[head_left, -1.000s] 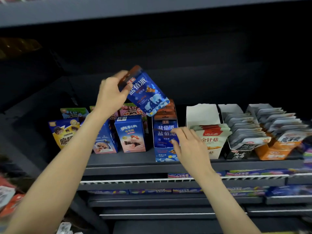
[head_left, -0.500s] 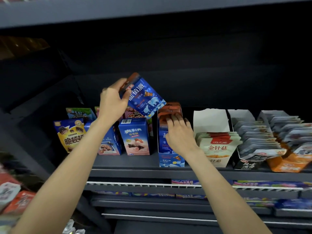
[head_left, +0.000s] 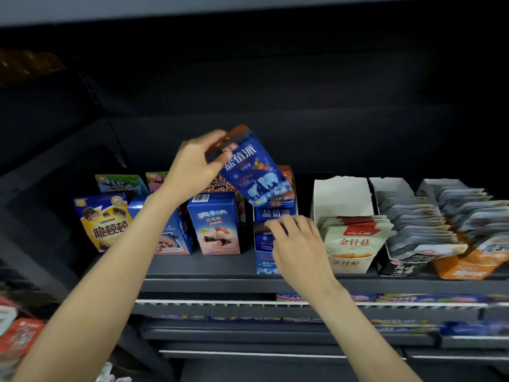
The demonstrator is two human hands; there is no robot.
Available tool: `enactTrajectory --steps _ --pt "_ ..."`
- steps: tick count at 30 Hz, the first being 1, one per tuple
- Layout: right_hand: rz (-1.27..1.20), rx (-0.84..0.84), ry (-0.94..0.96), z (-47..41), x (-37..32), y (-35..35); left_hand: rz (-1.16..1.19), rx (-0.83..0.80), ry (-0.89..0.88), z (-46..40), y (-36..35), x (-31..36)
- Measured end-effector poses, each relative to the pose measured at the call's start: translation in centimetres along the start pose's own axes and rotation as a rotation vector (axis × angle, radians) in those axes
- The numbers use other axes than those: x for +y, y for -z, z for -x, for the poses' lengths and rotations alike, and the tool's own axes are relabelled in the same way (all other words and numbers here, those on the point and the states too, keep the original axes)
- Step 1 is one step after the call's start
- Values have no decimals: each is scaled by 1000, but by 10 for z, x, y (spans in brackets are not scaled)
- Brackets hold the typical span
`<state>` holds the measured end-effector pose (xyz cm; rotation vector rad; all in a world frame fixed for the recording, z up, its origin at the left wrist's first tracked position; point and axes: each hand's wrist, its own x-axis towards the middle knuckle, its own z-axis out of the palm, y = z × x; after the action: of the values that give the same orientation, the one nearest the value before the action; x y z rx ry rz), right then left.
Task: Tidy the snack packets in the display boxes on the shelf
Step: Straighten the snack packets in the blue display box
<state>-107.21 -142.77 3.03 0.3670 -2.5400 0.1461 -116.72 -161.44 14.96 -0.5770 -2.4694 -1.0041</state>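
Crowding the blue display box [head_left: 265,252]: Oreo carton [head_left: 216,226] left, mushroom box [head_left: 351,244] right; left fingers [head_left: 217,161] pinching blue packet [head_left: 254,172], right fingers [head_left: 275,226] curled on box.

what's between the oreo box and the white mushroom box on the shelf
In the head view, the blue display box stands between the oreo box and the white mushroom box, with the right hand on its packets.

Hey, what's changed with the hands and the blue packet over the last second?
The right hand went from the box front up onto the packet tops, then came back down to the front of the blue display box, fingers at the front packet's top edge. The left hand kept its grip on the blue snack packet, tilted above the box. The boxes on the dark shelf stayed put.
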Motion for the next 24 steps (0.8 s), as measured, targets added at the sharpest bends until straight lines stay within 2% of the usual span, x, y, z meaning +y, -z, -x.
enactTrajectory --steps 5,8,11,16,19,22,24 --pt "-38 88 40 19 -3 7 -42 -214 -102 2 -17 13" --pt "-52 132 42 24 -4 7 -152 -370 -128 3 -30 16" --pt "-40 163 37 25 -3 5 -271 -454 -170 5 -51 18" --pt "-76 182 -9 23 -1 8 -291 -663 -235 4 -77 7" --pt "-90 168 -21 21 2 10 -221 -537 -188 4 -75 -2" --pt "-99 151 -21 22 3 9 -186 -321 -327 8 -68 -2" --pt "-112 152 -21 23 4 8 -43 -347 -336 13 -61 3"
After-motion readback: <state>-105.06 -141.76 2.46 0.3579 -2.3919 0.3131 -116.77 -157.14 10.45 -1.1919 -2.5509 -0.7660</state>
